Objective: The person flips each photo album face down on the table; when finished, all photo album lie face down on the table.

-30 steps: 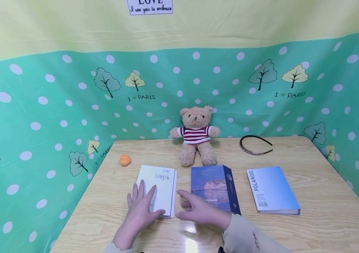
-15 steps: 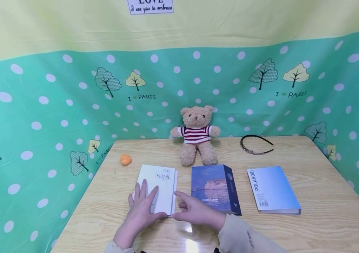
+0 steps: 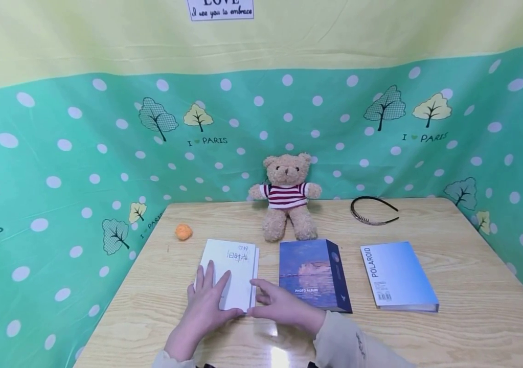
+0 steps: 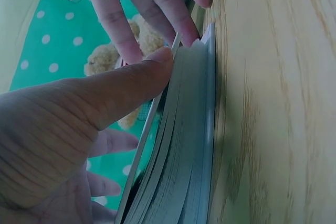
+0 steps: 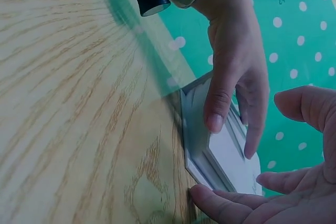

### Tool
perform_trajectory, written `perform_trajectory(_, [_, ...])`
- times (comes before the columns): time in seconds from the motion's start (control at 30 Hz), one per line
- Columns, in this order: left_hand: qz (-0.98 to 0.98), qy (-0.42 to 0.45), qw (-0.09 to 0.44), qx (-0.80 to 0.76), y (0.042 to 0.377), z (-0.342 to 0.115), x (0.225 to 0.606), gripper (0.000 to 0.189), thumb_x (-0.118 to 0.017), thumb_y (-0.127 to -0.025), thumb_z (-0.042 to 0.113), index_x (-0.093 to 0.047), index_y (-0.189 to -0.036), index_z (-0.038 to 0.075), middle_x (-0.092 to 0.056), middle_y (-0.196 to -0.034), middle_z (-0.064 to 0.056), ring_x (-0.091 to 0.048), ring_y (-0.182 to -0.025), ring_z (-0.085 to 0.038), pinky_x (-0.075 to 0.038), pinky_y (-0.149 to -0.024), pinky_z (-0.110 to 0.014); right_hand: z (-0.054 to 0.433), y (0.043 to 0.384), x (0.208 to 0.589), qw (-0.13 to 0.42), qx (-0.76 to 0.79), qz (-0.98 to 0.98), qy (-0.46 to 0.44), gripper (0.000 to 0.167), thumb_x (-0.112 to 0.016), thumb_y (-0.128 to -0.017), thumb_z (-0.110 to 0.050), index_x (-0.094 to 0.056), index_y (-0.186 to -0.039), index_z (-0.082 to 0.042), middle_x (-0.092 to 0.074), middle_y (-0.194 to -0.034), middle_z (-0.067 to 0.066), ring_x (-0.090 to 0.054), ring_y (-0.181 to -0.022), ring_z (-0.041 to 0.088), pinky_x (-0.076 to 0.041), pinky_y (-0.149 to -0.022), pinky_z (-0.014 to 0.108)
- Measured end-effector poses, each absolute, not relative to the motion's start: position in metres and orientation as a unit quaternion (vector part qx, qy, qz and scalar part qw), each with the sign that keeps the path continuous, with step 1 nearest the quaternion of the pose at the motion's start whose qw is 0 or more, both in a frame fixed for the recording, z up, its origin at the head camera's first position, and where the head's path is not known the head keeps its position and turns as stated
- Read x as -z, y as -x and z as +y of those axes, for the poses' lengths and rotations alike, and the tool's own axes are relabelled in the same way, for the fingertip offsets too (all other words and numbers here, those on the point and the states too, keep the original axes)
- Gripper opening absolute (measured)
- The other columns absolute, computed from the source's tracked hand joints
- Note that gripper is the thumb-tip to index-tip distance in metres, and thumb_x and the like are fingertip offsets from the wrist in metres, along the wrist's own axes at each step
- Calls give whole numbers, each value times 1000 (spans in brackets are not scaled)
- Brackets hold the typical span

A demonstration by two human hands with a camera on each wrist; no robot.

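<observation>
A white hardcover book [image 3: 238, 266] with handwritten characters on its cover lies on the table, left of centre in the head view. My left hand [image 3: 203, 306] rests on the cover with fingers spread, its thumb by the front right corner. In the left wrist view that thumb [image 4: 131, 85] lies along the cover's edge, and the page block [image 4: 184, 129] shows beneath the slightly raised cover. My right hand [image 3: 279, 306] is at the book's right side, thumb and index finger apart. Its fingertips [image 5: 202, 192] are right at the book's edge in the right wrist view.
A dark blue photo album [image 3: 307, 271] lies just right of the book, partly behind my right hand. Farther right is a light blue Polaroid album [image 3: 396, 276]. A teddy bear [image 3: 286, 179], a black headband [image 3: 367, 222] and a small orange ball [image 3: 183, 232] are toward the back.
My right hand has moved left, from over the gap between book and photo album to the book's right edge. My left hand stays on the cover.
</observation>
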State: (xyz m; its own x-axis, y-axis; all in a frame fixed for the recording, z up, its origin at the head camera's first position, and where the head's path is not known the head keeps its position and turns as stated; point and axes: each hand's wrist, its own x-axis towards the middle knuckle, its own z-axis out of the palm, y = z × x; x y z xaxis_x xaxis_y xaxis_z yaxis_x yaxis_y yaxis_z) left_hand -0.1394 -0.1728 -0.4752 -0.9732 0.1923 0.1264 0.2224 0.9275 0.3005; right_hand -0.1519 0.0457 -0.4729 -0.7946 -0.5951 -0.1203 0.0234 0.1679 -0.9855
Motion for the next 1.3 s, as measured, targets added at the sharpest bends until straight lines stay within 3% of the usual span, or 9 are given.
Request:
perform_trajectory(0.53, [-984,103,30,146,141,-177,478,95,-82,-66,57,-50,-143,10,-22,-155,-29,-8,-142,-52,-23,-101,-75,42,151,476,298,698,636,139,75,-65,-92,-17,-24,-152,2,-27,-152,31,-35,-137,42,-36,-105,56])
perform_trajectory(0.77, [-984,97,29,148,142,-177,478,95,-82,-66,57,-50,-143,11,-23,-155,-28,-8,-142,-52,-25,-98,-75,40,147,475,295,715,627,92,71,-65,-91,-16,-30,-151,-2,-12,-156,31,-17,-143,45,-38,-104,57])
perform_trajectory(0.87, [-984,96,30,146,142,-178,479,95,-82,-66,58,-50,-143,11,-23,-155,-27,-8,-142,-52,-27,-98,-75,39,145,474,295,729,612,79,71,-63,-91,-14,-28,-151,-1,-8,-156,33,-15,-143,47,-35,-105,59])
perform_trajectory(1.07, [-984,97,28,148,143,-178,479,95,-81,-66,57,-49,-144,11,-22,-156,-26,-7,-142,-52,-27,-97,-75,36,144,475,283,765,576,63,69,-57,-94,-10,-22,-152,3,-20,-153,33,-30,-137,47,-33,-104,64])
perform_trajectory(1.3, [-983,92,23,158,143,-177,478,96,-82,-66,56,-48,-144,12,-21,-156,-25,-5,-143,-51,-28,-95,-76,32,139,474,254,782,569,23,70,-56,-93,-7,-20,-153,0,-27,-151,32,-46,-127,41,-42,-99,57])
